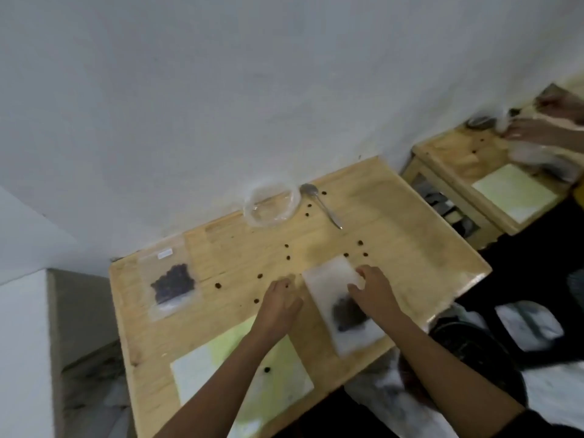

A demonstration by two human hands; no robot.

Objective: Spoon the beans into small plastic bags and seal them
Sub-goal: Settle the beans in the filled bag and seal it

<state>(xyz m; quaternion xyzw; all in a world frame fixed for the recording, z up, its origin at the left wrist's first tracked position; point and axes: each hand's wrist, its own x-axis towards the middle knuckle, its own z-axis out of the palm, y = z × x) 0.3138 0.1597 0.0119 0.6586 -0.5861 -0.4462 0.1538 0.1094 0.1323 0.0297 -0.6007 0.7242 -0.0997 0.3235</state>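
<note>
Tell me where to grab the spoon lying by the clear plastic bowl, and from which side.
Pinch the spoon by its handle, near the tip, coming from the near right side. It lies flat with the handle angled toward you, while its scoop end sits far back, close beside the clear plastic bowl.

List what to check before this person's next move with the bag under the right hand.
1. Right hand holds the bag: ok, at its right edge.
2. Beans inside bag: ok, dark heap at its near end.
3. Bag's top sealed: cannot tell, blurred.
4. Table free of loose beans: not ok, many scattered.
5. Spoon free: ok, lying beside the clear container.
6. Left hand free: cannot tell, fingertips blurred.
</note>
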